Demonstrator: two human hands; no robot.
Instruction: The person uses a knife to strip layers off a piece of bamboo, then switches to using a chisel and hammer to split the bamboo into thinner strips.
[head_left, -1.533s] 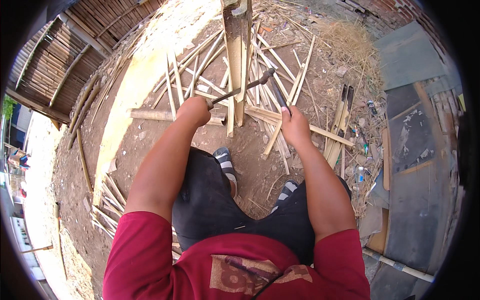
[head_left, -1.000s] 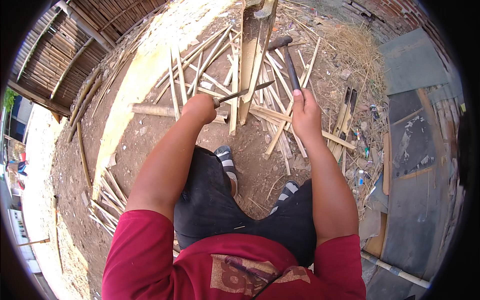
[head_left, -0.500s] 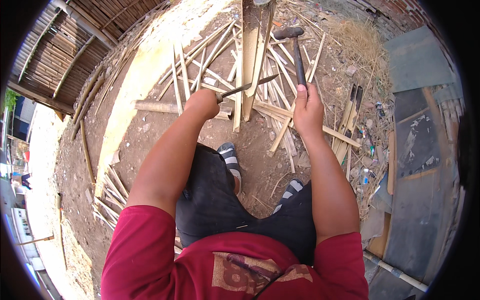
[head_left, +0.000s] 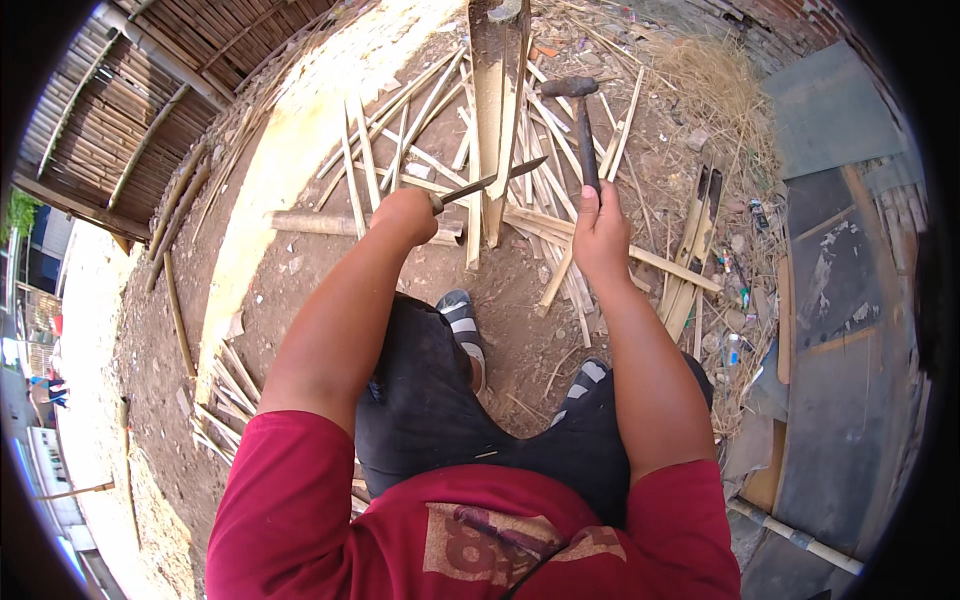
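Head view: the left hand (head_left: 405, 216) has its fingers wrapped around the short handle of a long, narrow, dark metal knife (head_left: 512, 173), whose blade points right and slightly away from them. Beyond those fingers, to their right, stands a thick, upright length of pale split bamboo (head_left: 488, 110); the blade crosses its lower part, tip showing past the right edge, though how deep it sits cannot be told. The right hand (head_left: 602, 238) has its fingers closed around the dark handle of a hammer (head_left: 588, 140), thumb along the shaft, the blackened metal head up beyond them and apart from the knife. Pale, thin bamboo strips (head_left: 362, 150) lie scattered on the brown dirt ground (head_left: 330, 262) beyond both hands' fingers. A round tan bamboo pole (head_left: 318, 224) lies just left of the left fingers; dark-lined split bamboo lengths (head_left: 690, 245) lie right of the right fingers.
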